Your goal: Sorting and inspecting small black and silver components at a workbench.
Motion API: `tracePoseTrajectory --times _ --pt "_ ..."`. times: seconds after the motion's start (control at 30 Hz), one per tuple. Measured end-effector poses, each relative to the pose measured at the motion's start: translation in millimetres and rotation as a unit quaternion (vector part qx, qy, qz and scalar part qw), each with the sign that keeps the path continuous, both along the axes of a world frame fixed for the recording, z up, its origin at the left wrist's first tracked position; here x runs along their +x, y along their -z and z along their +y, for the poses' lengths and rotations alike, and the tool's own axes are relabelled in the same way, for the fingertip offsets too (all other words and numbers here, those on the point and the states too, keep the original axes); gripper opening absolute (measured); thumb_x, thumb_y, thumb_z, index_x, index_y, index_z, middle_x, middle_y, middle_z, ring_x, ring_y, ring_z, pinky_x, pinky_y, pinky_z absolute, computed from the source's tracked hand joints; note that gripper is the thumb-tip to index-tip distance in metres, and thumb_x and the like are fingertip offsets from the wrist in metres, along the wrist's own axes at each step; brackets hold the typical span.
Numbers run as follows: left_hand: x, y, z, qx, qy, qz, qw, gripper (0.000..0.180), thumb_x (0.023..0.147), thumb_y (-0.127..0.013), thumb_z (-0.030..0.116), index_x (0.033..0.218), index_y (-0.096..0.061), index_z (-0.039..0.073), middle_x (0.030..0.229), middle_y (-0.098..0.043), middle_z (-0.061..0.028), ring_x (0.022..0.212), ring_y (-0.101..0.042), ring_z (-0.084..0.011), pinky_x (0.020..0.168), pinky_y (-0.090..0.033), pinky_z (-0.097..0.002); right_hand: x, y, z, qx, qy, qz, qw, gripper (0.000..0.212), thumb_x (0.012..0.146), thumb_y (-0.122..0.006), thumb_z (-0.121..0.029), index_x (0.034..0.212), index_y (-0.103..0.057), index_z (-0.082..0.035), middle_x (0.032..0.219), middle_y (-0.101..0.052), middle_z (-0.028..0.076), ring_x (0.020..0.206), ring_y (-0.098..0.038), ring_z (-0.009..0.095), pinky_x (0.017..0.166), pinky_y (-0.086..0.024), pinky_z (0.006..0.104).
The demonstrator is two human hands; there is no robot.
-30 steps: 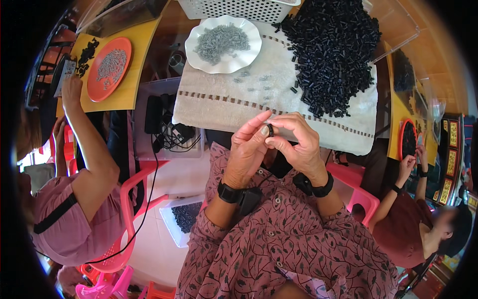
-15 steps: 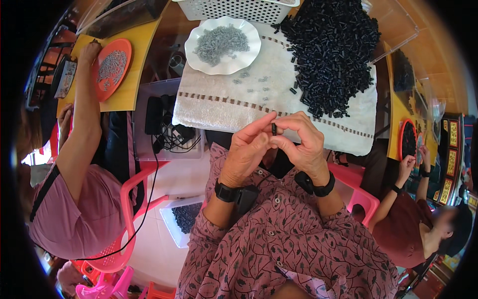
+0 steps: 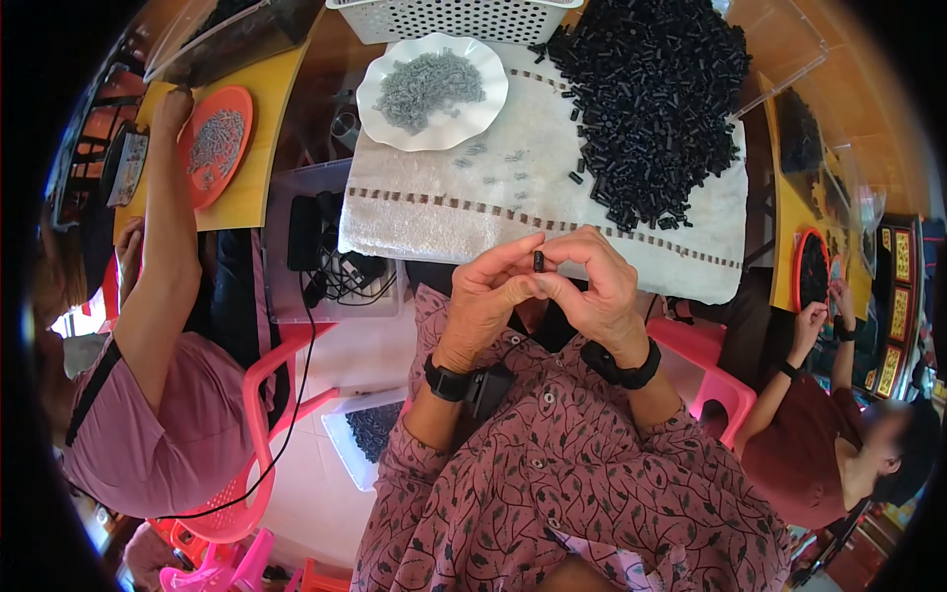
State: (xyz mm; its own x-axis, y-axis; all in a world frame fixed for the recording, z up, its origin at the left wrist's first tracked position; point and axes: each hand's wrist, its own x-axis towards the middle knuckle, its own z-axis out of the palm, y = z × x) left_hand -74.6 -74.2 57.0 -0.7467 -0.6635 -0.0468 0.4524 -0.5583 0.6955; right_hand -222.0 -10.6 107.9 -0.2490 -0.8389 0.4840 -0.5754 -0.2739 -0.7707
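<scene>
In front of my chest, at the near edge of the towel-covered table, a small black cylindrical piece (image 3: 539,260) stands between my fingertips. My left hand (image 3: 485,301) pinches it from the left, and my right hand (image 3: 600,296) from the right, thumbs almost meeting below. Beyond my hands a large heap of similar black pieces (image 3: 656,109) covers the right of the white towel (image 3: 414,225). A white scalloped plate (image 3: 483,120) at the back left bears many small clear-grey pieces (image 3: 429,87). Several more lie loose on the towel in front of the plate.
Behind the plate stands a white perforated basket (image 3: 454,22). A clear bin (image 3: 380,308) with cables is left of the table; a box of black pieces (image 3: 373,430) sits on the floor. Co-workers sit on both sides, the left one's arm reaching past an orange plate (image 3: 240,109).
My fingers have closed in slightly round the black piece, and it shows a little lower. The view has shifted slightly. The co-workers have barely moved.
</scene>
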Motion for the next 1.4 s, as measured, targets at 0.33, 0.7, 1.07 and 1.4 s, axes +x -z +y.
tracePoseTrajectory --times 0.33,0.7,1.07,1.4 --pt "-1.2 -4.8 -0.6 -0.015 -0.022 0.001 1.0 0.043 0.093 -0.063 0.0 0.136 -0.056 0.001 0.111 -0.069 -0.0124 0.09 -0.064 -0.0123 0.081 -0.054 -0.0257 3.7 9.9 -1.7 -0.016 0.026 -0.024 0.999 0.031 0.071 -0.079 0.003 0.096 -0.062 -0.003 0.08 -0.066 0.007 0.071 -0.06 0.021 0.063 -0.049 0.0297" --pt "-4.7 -5.0 -5.3 0.096 -0.068 -0.063 0.991 0.033 0.099 -0.055 0.002 0.132 -0.057 -0.003 0.109 -0.069 -0.0106 0.094 -0.067 -0.0138 0.081 -0.056 -0.0262 0.2 1.1 -2.2 0.043 -0.026 -0.051 0.997 0.036 0.074 -0.076 0.004 0.107 -0.063 -0.002 0.092 -0.066 0.009 0.078 -0.061 0.023 0.07 -0.051 0.0313" --pt "-11.0 -20.9 -20.3 0.078 -0.084 -0.087 0.99 0.027 0.101 -0.055 0.012 0.124 -0.061 0.0 0.093 -0.067 -0.0052 0.073 -0.062 -0.0095 0.065 -0.053 -0.0231 -13.8 12.0 6.3 0.063 0.054 -0.086 0.993 0.016 0.081 -0.072 0.005 0.096 -0.068 0.0 0.091 -0.069 0.01 0.073 -0.065 0.016 0.064 -0.051 0.027" --pt "-30.8 -41.0 -43.2 0.119 -0.063 0.024 0.991 0.029 0.101 -0.057 0.017 0.126 -0.058 0.002 0.096 -0.067 -0.009 0.074 -0.061 -0.012 0.064 -0.051 -0.0244 -20.3 9.3 12.1 0.077 0.071 -0.102 0.989 0.008 0.085 -0.068 0.005 0.092 -0.068 0.0 0.084 -0.067 0.008 0.071 -0.063 0.014 0.064 -0.049 0.0257"
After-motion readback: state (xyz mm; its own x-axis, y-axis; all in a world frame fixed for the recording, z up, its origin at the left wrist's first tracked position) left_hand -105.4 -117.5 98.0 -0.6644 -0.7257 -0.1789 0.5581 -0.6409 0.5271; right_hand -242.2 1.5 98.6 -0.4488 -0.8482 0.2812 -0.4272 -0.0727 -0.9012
